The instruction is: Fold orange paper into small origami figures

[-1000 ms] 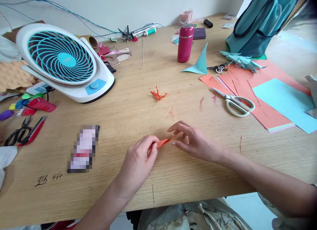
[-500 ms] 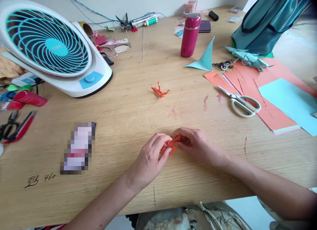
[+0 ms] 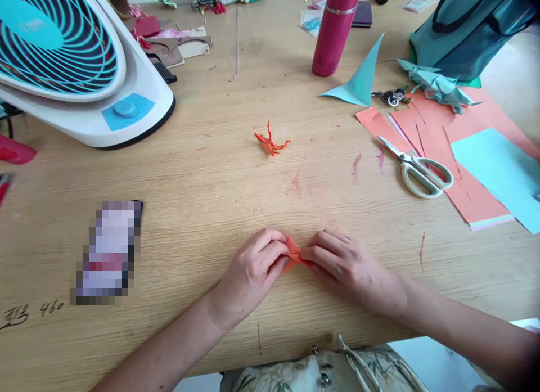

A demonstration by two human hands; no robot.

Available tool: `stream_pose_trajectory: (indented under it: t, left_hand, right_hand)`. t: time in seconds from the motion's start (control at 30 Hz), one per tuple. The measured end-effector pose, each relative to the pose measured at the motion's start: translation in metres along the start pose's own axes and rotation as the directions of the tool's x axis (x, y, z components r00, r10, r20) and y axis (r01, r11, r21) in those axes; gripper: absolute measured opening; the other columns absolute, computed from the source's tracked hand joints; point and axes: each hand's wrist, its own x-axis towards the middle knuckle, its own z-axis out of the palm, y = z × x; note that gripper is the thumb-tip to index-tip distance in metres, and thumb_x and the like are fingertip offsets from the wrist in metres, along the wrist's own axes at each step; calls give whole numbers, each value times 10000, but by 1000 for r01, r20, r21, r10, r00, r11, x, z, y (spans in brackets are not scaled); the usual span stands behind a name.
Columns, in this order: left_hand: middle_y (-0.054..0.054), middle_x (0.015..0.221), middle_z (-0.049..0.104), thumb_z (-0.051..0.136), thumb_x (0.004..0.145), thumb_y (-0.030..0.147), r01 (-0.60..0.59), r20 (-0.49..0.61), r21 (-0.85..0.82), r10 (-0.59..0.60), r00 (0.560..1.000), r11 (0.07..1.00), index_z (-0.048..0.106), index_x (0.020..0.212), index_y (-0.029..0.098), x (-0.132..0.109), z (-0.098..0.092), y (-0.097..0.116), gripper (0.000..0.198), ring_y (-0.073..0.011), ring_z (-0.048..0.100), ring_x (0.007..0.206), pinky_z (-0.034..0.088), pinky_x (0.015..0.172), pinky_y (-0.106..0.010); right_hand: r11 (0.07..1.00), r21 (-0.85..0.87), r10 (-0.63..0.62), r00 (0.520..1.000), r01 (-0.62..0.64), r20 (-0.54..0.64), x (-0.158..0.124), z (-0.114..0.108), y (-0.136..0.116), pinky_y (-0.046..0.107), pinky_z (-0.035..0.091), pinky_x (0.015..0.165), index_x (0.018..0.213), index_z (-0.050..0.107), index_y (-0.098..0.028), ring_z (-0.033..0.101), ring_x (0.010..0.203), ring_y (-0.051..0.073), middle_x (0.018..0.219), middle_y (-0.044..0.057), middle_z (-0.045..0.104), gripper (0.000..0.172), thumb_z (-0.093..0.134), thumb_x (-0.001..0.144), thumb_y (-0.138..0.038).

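A small piece of folded orange paper (image 3: 294, 253) is pinched between both hands, low over the wooden table (image 3: 189, 212) near its front edge. My left hand (image 3: 257, 265) grips its left side with the fingers closed. My right hand (image 3: 348, 265) holds the right side, fingertips pressed together on it. The fingers cover much of the paper, so its full shape is hidden. Farther out, straight ahead of the hands, lies a small orange origami figure (image 3: 270, 142) with thin pointed limbs.
At left stand a white fan (image 3: 139, 111) and a phone (image 3: 109, 251) with a blurred screen. On the right lie scissors (image 3: 424, 172), orange sheets (image 3: 476, 195), a blue sheet (image 3: 502, 167), a folded blue paper (image 3: 360, 82) and keys (image 3: 393, 97). A magenta bottle (image 3: 335, 35) and a teal bag (image 3: 472, 37) stand behind.
The view has tilted down and closer. My right hand has turned palm down, and the orange paper between the hands now shows flatter, with a pointed fold. Both hands keep hold of it.
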Motion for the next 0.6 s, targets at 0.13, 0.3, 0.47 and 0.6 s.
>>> stream_pose_trajectory:
  t: [0.13,0.3,0.47,0.6]
  left_hand:
    - [-58,1039,662,552,959,95,-47,18,90,45,999,995,625,946,190,-1,0,2,121,-160,663,956,573,847,-302]
    - [-85,962,677,477,980,72,-190,57,343,182,982,920,619,989,129,-8,0,8,153,-185,669,885,595,803,-326]
    - [-101,953,693,488,971,54,-276,91,468,265,960,840,631,986,101,-11,-1,5,151,-193,679,865,600,810,-328]
    - [-86,900,693,461,983,71,-264,78,571,269,960,777,626,910,132,-1,2,2,191,-187,678,811,598,729,-313]
  right_hand:
    - [995,-96,-16,999,13,-36,-8,7,-6,322,452,685,974,652,-155,538,762,188,860,74,645,155,501,1000,-135]
    - [990,-139,-37,999,34,-18,-11,6,-4,334,443,689,979,665,-158,524,760,192,900,88,668,218,452,1016,-137]
    - [987,-154,-58,998,53,-26,-10,4,3,342,444,702,976,668,-153,538,779,195,947,97,681,226,446,1010,-124]
    - [984,-178,-17,999,8,-50,-3,3,6,351,449,721,1090,664,-182,560,802,201,962,92,675,219,462,1012,-146]
